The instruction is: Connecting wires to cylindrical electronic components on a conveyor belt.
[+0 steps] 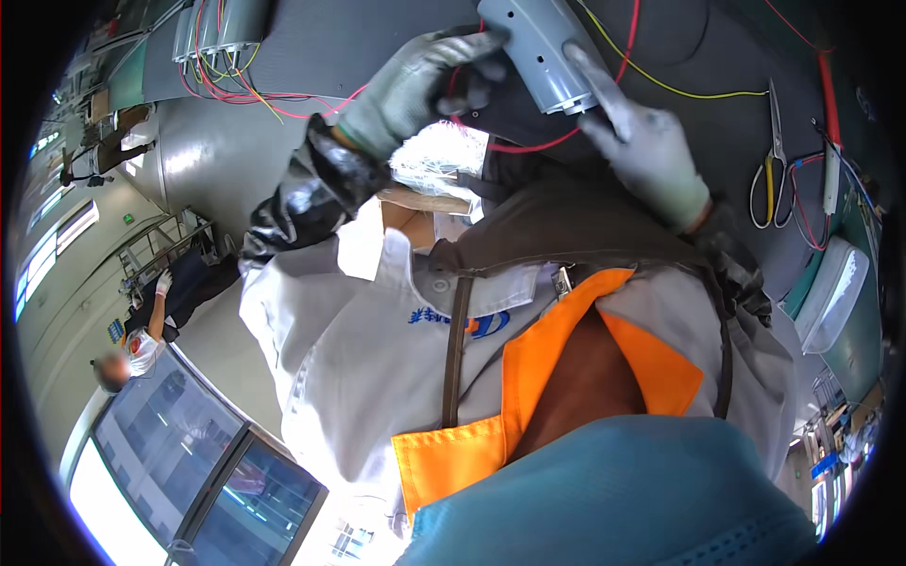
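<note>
A grey cylindrical housing (540, 57) with small dark holes lies tilted at the top, its near end toward me. My left hand (401, 99), in a grey work glove, reaches it from the left. The left index finger touches its edge and the other fingers curl below. My right hand (651, 156), gloved too, grips it from the right, with one finger along its side and the thumb by the near end. A red wire (528, 149) loops beneath the housing, passing close to the left fingers. Part of the housing is cut off by the frame.
Several grey cylinders (226, 26) with red and yellow wires stand at upper left. Scissors (772, 160), a red-and-white handled tool (830, 141) and a clear plastic tray (832, 294) lie at right on the dark table (703, 94). Another person (146, 349) is far left.
</note>
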Demonstrator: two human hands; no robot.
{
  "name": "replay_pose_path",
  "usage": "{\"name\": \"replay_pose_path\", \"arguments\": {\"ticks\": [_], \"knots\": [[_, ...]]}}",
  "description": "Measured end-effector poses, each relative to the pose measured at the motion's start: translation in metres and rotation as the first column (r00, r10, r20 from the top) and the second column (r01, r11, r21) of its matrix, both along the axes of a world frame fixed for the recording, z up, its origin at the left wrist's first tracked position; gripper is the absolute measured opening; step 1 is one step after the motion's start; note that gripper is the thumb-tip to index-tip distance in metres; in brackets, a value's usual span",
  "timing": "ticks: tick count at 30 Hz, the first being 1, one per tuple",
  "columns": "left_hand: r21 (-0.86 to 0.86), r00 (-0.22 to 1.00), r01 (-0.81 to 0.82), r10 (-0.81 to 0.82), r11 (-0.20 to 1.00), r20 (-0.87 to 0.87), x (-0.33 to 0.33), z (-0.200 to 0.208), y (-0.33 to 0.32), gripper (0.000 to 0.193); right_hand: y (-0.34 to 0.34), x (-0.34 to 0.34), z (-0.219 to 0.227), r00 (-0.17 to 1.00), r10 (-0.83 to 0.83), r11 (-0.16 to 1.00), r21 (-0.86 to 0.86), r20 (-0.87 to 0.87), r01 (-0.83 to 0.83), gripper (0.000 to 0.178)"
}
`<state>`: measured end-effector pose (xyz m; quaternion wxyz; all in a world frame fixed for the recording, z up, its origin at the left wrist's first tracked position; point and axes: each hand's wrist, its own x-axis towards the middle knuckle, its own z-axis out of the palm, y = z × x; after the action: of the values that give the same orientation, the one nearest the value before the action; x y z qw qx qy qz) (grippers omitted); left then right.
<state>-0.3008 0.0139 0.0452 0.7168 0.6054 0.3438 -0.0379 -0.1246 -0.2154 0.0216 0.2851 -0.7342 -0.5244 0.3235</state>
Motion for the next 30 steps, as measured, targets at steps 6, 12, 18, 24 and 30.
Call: {"name": "replay_pose_path", "arguments": {"ticks": [6, 12, 18, 24, 30], "knots": [[-0.386, 0.999, -0.019, 0.006, 0.922, -0.035, 0.001, -0.003, 0.024, 0.046, 0.069, 0.047, 0.007, 0.832, -0.228, 0.784, 0.602, 0.506, -0.151, 0.067], [-0.11, 0.952, -0.007, -0.027, 0.994, -0.304, 0.021, 0.012, 0.026, 0.07, 0.045, 0.025, -0.001, 0.997, 0.063, 0.852, 0.518, 0.039, -0.074, 0.031], [0.423, 0.927, 0.36, -0.371, 0.831, -0.059, 0.055, 0.027, 0.017, 0.054, 0.122, -0.051, -0.016, 0.935, 0.155, 0.9, 0.344, 0.319, -0.267, 0.031], [0.653, 0.971, 0.134, 0.032, 0.745, -0.236, 0.049, -0.02, 0.046, 0.064, 0.093, -0.057, -0.014, 0.744, 0.66, 0.671, 0.528, -0.106, -0.52, 0.03], [0.679, 0.992, 0.052, 0.041, 0.732, -0.121, 0.061, -0.038, 0.041, 0.06, -0.183, 0.158, 0.039, 0.889, -0.136, 0.887, 0.453, 0.438, -0.088, 0.031]]}}
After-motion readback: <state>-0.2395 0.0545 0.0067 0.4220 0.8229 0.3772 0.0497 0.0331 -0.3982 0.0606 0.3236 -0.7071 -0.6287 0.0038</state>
